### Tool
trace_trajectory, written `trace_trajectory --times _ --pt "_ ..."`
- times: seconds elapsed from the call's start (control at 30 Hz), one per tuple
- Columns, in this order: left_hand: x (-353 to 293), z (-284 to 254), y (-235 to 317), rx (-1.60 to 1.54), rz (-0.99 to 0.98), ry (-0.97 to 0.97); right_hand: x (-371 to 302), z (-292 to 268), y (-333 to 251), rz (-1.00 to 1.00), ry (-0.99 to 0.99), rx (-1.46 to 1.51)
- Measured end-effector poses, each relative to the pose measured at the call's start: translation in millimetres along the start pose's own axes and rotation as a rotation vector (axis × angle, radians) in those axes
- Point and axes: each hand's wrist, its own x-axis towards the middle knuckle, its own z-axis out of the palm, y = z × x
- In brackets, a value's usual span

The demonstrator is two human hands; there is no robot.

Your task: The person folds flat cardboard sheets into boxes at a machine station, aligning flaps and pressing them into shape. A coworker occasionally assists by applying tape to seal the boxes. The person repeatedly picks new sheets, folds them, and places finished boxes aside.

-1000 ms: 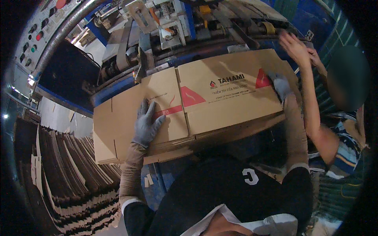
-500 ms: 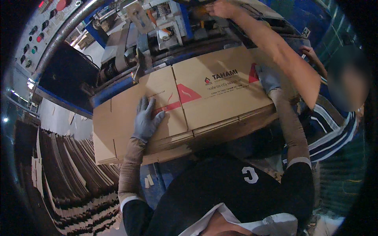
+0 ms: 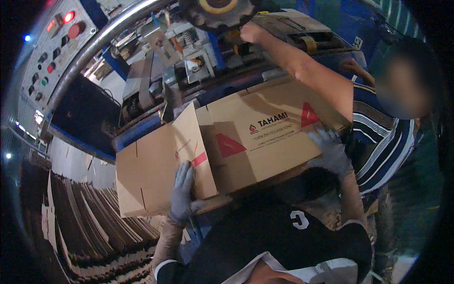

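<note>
A stack of flat brown cardboard boxes [image 3: 279, 163] with red and black print lies in front of me, tilted up toward the right. Along a crease, one panel [image 3: 195, 154] of the top box is bent upward and casts a shadow on the printed face. My left hand [image 3: 183, 194], in a grey glove, rests at the near edge against this panel, fingers stretched out and thumb apart. At the right end, my gloved right hand [image 3: 331, 154] lies on the cardboard near the red mark with its fingers spread. The stack's underside is hidden.
A machine [image 3: 184, 71] with rollers and a dark wheel [image 3: 220, 12] stands beyond the stack. Its control panel [image 3: 52, 57] is at far left. A co-worker's bare arm [image 3: 307, 68] reaches across from the right. Stacked cardboard sheets [image 3: 94, 222] fill the lower left.
Both hands have come nearer to me, with the cardboard's near edge. The top box's left panel, flat before, now bends up at the crease. A red light shows on the control panel.
</note>
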Motion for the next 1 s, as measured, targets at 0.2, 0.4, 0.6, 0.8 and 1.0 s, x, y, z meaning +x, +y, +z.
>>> trace_trajectory --times 0.2,0.4,0.6,0.8,1.0 --pt "26.6 16.2 -7.7 0.307 0.049 0.031 34.7 2.0 10.2 -0.020 0.040 0.106" --pt "69.9 29.7 -41.8 0.416 0.376 0.114 92.2 6.8 35.5 0.009 0.080 0.226" --pt "123.9 32.0 -76.2 0.383 0.336 0.191 138.3 14.3 34.4 -0.093 0.153 0.345" --pt "177.2 40.6 -113.9 0.485 0.343 0.292 202.4 42.6 35.3 -0.057 0.199 0.662" --pt "215.8 47.8 -140.3 0.671 0.195 0.274 259.3 80.6 27.2 0.076 0.579 0.114"
